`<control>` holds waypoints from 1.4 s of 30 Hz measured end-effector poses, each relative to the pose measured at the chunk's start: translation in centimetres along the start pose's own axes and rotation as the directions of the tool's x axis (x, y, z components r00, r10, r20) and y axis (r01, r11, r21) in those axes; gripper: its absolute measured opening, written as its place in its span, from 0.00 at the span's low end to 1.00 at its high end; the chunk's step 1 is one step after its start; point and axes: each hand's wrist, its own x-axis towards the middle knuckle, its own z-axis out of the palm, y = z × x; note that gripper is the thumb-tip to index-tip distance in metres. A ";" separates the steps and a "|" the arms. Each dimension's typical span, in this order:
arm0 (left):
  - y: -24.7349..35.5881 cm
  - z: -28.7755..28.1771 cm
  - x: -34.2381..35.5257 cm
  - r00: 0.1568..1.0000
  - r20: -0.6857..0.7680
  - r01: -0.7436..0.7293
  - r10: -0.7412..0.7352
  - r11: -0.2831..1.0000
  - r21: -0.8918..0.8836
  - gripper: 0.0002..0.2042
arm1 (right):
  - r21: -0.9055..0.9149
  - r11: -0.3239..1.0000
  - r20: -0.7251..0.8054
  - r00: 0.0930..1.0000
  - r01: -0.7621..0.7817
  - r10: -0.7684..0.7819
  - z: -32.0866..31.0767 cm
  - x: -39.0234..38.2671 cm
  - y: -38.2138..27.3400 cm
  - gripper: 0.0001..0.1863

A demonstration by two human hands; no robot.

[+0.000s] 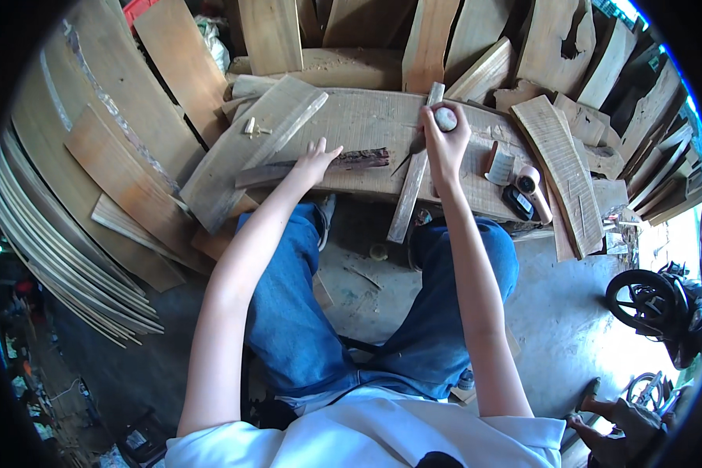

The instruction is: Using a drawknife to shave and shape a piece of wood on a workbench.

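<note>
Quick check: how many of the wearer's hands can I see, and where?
2: the left hand lies over the dark, rough-edged wood strip; the right hand grips a pale, round-ended handle above the wooden bench. Neither is hidden.

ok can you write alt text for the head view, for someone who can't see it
A left hand lies over a bark-edged piece of wood on a wooden bench, while the right hand grips a pointed tool. Boards stand along the far side.

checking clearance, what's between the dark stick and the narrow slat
A pointed blade jutting from the right hand shows between stick and slat in the head view.
</note>
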 end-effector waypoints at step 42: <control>1.4 1.1 2.0 0.994 0.086 -0.052 0.071 0.976 -0.210 0.10 | -0.130 0.991 0.382 0.920 -0.035 0.082 4.1 -0.9 2.0 0.09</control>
